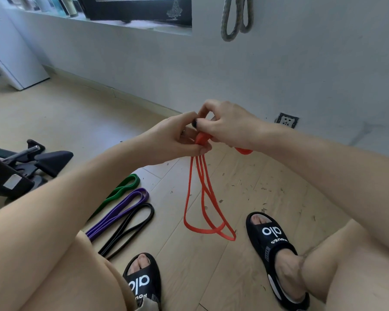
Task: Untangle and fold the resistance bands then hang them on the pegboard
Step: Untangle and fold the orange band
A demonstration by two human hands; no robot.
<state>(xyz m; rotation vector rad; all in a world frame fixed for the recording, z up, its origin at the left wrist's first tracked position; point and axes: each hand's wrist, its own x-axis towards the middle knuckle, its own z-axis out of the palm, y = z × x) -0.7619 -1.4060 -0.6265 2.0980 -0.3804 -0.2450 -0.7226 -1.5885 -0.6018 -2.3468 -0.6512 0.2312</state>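
An orange resistance band [204, 198] hangs in several loops from both hands above the wooden floor. My left hand [177, 138] pinches its gathered top from the left. My right hand [227, 124] grips the same bunch from the right, and a short orange loop sticks out under its wrist. On the floor to the left lie a green band [119, 191], a purple band [121, 212] and a black band [130, 227], each folded flat and side by side. A grey-green braided band [229, 21] hangs on the wall at the top. No pegboard is in view.
My two feet in black slides [272, 250] rest on the floor [245, 194], which is littered with small debris. Black exercise equipment [25, 162] sits at the left. A wall socket [286, 120] is low on the grey wall; a white cabinet [11, 55] stands far left.
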